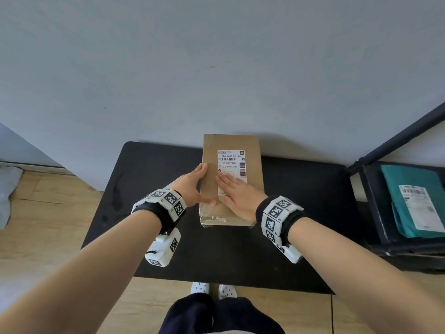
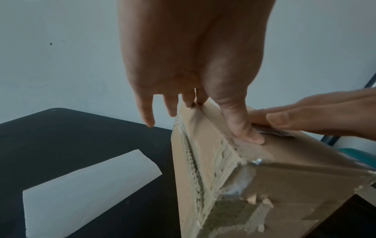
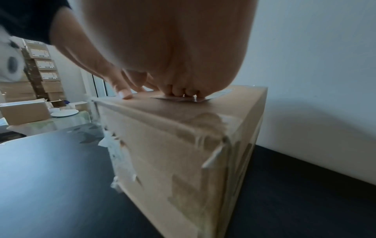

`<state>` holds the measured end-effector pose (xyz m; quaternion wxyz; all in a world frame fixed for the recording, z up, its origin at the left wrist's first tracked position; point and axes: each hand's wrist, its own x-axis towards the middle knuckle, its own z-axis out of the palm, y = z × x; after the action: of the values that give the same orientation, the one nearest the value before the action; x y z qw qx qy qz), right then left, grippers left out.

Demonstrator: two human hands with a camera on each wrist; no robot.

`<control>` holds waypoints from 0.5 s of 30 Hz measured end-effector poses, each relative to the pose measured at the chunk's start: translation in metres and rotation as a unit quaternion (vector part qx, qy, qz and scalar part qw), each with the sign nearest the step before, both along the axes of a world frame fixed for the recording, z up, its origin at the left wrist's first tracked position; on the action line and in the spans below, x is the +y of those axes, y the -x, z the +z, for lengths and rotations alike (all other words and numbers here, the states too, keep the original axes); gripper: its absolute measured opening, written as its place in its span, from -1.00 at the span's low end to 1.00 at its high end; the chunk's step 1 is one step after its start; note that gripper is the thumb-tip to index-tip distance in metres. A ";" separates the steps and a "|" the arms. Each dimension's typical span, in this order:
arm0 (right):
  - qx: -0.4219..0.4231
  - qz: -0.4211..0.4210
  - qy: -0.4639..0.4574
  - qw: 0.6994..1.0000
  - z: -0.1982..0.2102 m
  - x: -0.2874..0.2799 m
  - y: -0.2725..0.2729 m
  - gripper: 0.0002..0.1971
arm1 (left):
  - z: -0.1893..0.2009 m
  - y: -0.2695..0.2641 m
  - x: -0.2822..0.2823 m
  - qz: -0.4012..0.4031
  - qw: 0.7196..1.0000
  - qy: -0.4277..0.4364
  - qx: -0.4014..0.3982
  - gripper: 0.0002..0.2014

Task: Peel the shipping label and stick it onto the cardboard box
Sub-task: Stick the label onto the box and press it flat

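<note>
A brown cardboard box (image 1: 252, 145) stands on the black table (image 1: 301, 213), its far end against the wall. The white shipping label (image 1: 231, 162) lies on the box's top face. My right hand (image 1: 237, 194) rests flat on the label's near half with its fingers straight. In the right wrist view the fingertips (image 3: 183, 92) press on the label (image 3: 179, 99), whose near edge stands slightly off the box (image 3: 173, 153). My left hand (image 1: 192, 186) braces the box's left side. Its thumb (image 2: 240, 122) lies on the top of the box (image 2: 264, 177) and its fingers hang straight.
At the right stands a black rack (image 1: 370, 189) with a teal mailer bag (image 1: 414, 201) bearing its own label. Stacked cardboard boxes (image 3: 40, 64) and a white plate (image 3: 64, 112) are off to the left. A pale sharp-edged patch (image 2: 85, 190) shows on the table, paper or reflection.
</note>
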<state>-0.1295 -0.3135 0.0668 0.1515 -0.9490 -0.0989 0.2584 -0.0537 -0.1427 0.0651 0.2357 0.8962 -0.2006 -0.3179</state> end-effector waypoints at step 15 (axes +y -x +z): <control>-0.026 0.006 0.038 0.999 0.003 -0.033 0.050 -0.43 | 0.006 0.007 -0.002 0.032 0.999 -0.004 0.027 0.09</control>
<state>-0.1796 -0.3464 0.0697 0.1113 -0.9599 -0.0986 0.2376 -0.0606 -0.1443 0.0707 0.2479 0.8941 -0.1637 -0.3352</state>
